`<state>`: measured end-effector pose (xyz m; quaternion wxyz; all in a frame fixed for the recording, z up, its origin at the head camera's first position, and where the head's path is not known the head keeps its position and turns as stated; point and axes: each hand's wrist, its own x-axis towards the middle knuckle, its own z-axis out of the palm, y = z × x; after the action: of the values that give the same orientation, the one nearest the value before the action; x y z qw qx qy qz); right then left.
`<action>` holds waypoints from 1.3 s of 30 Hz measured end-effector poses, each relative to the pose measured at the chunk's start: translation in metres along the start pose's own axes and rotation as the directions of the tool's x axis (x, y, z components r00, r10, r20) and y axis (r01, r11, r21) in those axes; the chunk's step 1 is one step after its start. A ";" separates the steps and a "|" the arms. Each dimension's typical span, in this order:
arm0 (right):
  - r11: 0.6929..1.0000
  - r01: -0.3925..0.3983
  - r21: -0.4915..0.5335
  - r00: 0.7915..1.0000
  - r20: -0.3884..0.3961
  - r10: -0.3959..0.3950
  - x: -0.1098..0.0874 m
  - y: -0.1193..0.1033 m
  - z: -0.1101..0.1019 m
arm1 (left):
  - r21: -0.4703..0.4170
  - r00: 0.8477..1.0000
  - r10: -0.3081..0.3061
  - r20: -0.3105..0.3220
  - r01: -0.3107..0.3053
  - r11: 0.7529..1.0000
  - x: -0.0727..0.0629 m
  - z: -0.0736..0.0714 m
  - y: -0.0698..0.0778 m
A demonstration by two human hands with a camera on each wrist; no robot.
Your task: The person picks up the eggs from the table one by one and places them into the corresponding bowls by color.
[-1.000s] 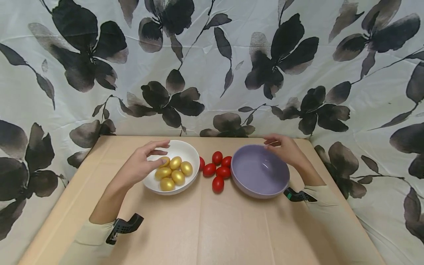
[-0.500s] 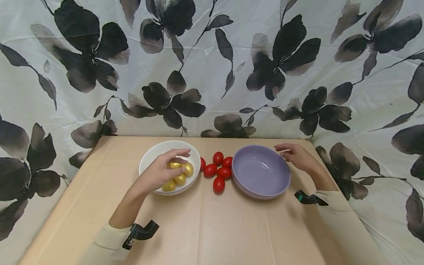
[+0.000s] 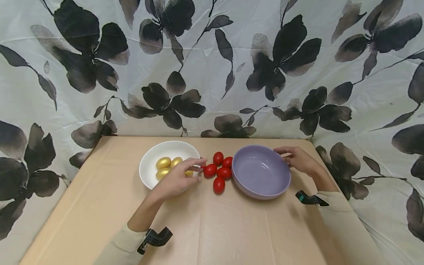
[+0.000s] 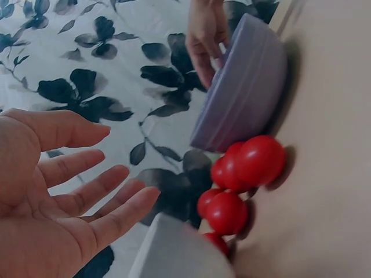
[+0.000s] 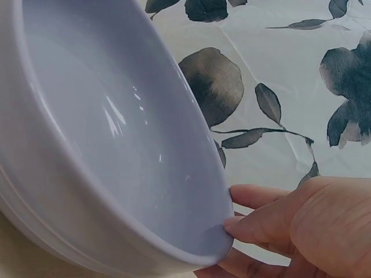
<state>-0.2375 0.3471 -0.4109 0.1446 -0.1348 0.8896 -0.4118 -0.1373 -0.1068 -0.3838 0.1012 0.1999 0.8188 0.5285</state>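
Note:
My left hand (image 3: 179, 179) hovers over the right front edge of a white bowl (image 3: 146, 165), its fingers extended and slightly spread. In the left wrist view nothing lies between those fingers. Several shiny gold egg-shaped pieces (image 3: 163, 162) sit in that bowl, some hidden by the hand. Just right of it, several glossy red egg-shaped pieces (image 3: 218, 185) lie clustered on the table. A purple bowl (image 3: 260, 173) stands upright to their right with nothing inside. At its right rim are the fingertips of my right hand (image 3: 299, 161); the right wrist view shows thumb and fingers touching the outside.
Both bowls stand on a light wooden-looking table (image 3: 232, 228), near its far edge. Behind and beside it hangs a white cloth (image 3: 212, 62) with dark flowers. Each wrist wears a black camera mount (image 3: 155, 238).
My left hand has moved right across the white bowl, uncovering gold pieces on its left. My right hand drew back from the purple bowl, then returned to its rim.

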 end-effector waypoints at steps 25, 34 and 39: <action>1.000 -0.003 -0.014 1.000 -0.016 0.003 -0.007 -0.005 0.004 | 0.113 0.996 0.001 0.093 -0.011 0.994 0.003 0.062 -0.027; 1.000 -0.015 -0.007 1.000 -0.011 0.015 -0.007 -0.007 0.007 | 0.181 0.999 -0.010 0.047 0.001 0.984 0.013 0.069 -0.033; 1.000 -0.023 -0.014 1.000 -0.014 0.022 -0.009 -0.008 0.009 | 0.222 1.000 -0.005 0.026 -0.001 0.975 0.018 0.073 -0.039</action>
<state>-0.2246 0.3391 -0.4084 0.1421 -0.1230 0.8949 -0.4047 -0.1343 -0.0533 -0.4485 0.0894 0.2160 0.8715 0.4311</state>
